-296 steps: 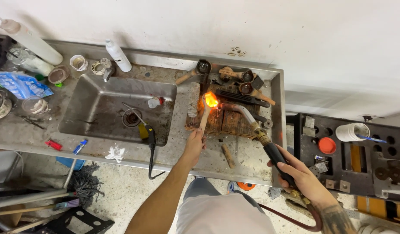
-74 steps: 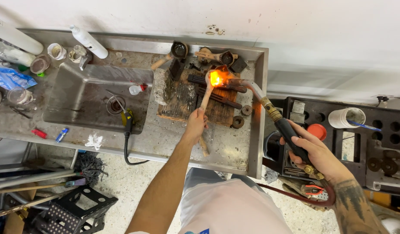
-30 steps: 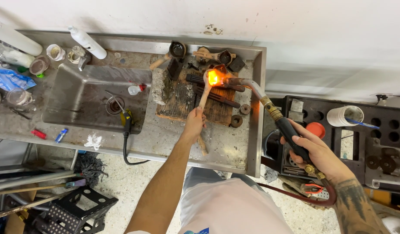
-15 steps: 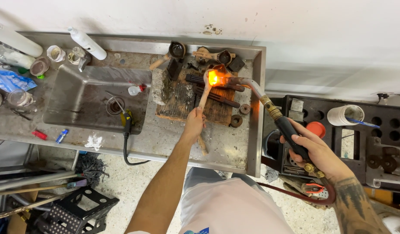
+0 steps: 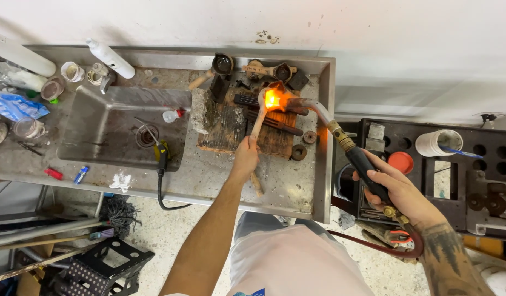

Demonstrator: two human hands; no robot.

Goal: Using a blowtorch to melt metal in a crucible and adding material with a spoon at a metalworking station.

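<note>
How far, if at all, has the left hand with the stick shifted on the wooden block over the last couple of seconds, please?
No. The left hand holds the stick at the same spot on the wooden block, its tip in the flame as before.

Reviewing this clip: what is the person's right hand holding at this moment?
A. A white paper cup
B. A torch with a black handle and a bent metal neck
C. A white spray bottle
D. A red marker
B: the right hand grips the black handle of the torch, whose bent neck ends at the flame over the wooden block.
</note>
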